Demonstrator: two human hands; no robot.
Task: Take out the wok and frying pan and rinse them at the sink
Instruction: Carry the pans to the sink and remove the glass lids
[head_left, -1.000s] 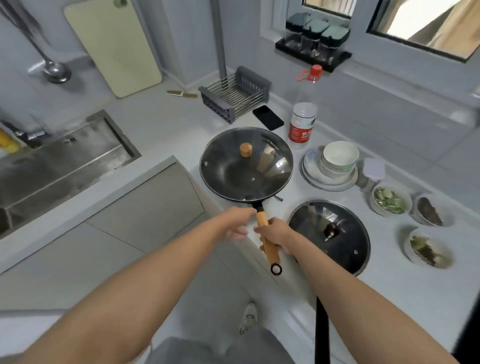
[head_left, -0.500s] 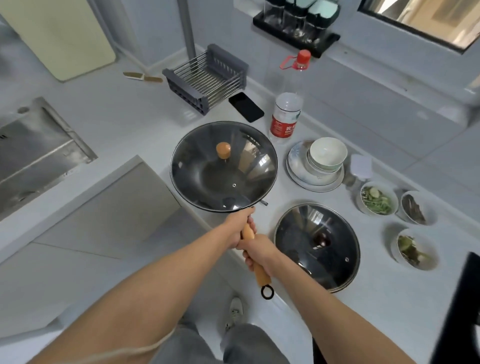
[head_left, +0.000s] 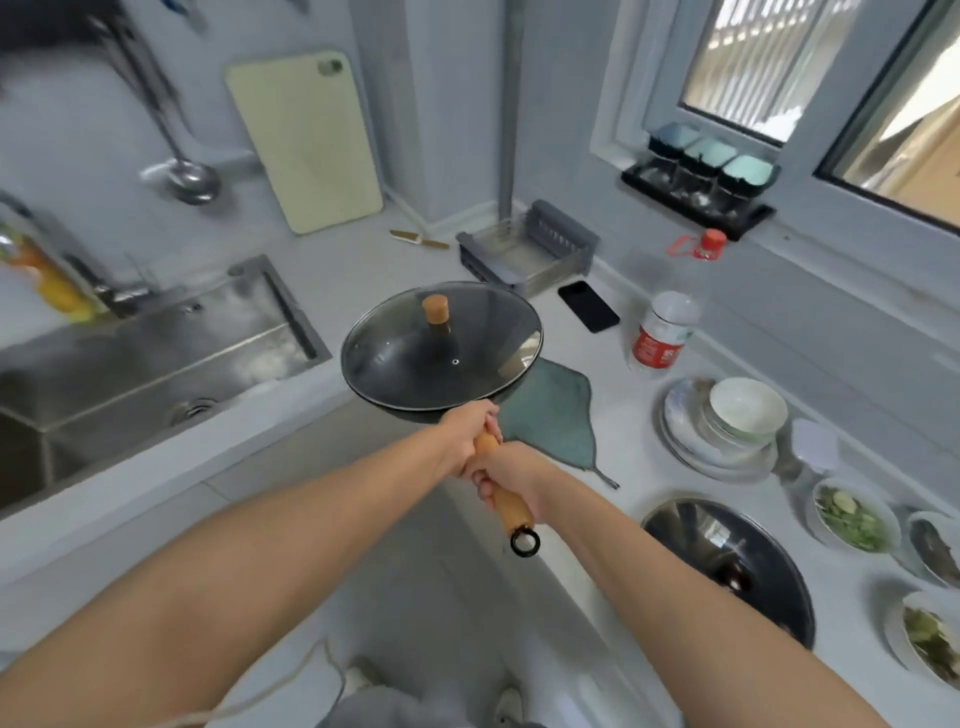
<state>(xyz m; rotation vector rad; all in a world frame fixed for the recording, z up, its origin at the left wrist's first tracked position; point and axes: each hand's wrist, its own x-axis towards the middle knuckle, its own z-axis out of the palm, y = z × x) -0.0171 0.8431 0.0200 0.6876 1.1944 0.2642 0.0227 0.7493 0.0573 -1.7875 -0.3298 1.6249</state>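
Gripping the wooden handle (head_left: 496, 480) with both hands, the person holds the wok (head_left: 441, 353) in the middle of the frame, clear of the counter (head_left: 597, 395). The left hand (head_left: 470, 434) wraps the handle close to the pan's rim, fingers curled tight around the wood; the right hand (head_left: 511, 480) clasps it just behind, fingers likewise closed around it, with the black hanging loop (head_left: 524, 542) sticking out below. A glass lid (head_left: 441, 345) with a cork-coloured knob (head_left: 435, 309) sits on the wok, and the whole pan tilts slightly down toward the left of the frame.

Below and to the right of the wok a green cloth (head_left: 556, 415) lies flat on the counter. At lower right a second dark pan (head_left: 737, 566) rests on the counter under its own glass lid. The steel sink (head_left: 156, 353) fills the left side of the frame, with a ladle (head_left: 182, 176) hanging on the wall above it and a pale cutting board (head_left: 306, 140) leaning at upper centre. Behind the wok stand a grey drying rack (head_left: 530, 249), a black phone (head_left: 588, 306) and a clear bottle with a red cap (head_left: 670, 322). At right, stacked plates and bowls (head_left: 727, 426) sit near small dishes of food (head_left: 852, 519).
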